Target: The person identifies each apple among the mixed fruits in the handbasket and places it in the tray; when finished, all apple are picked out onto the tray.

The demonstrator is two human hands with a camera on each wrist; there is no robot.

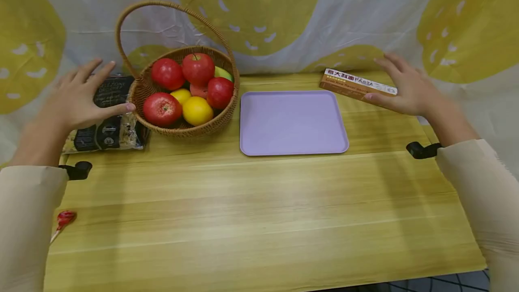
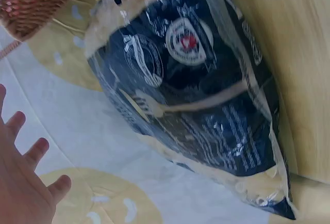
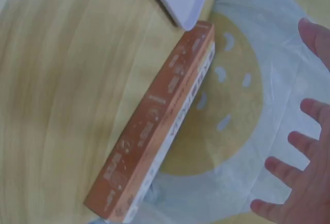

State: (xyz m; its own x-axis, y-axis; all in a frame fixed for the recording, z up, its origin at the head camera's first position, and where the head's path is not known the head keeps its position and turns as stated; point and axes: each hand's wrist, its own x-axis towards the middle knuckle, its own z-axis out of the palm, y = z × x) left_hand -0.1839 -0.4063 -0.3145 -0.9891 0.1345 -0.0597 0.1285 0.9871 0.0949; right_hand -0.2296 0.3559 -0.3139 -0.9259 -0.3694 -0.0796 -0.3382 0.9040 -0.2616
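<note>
My left hand (image 1: 79, 96), fingers spread, hovers over a dark plastic bag of pasta (image 2: 175, 79) at the table's back left. Its thumb tip overlaps the rim of a wicker basket (image 1: 190, 132) in the head view; whether they touch I cannot tell. Several red apples (image 1: 198, 69) and yellow lemons (image 1: 197, 111) lie in that basket. At the right, my right hand (image 1: 413, 87) is spread near the end of a brown and white pasta box (image 3: 154, 123). The right wrist view shows a gap between fingers and box. Neither hand holds anything.
A shallow lilac tray (image 1: 293, 123) lies flat between basket and box. On the left edge of the wooden table (image 1: 259, 220) is a red lollipop (image 1: 66, 217). Behind hangs a white curtain (image 1: 357, 3) with yellow fruit prints. The basket's tall handle (image 1: 170, 3) arches up.
</note>
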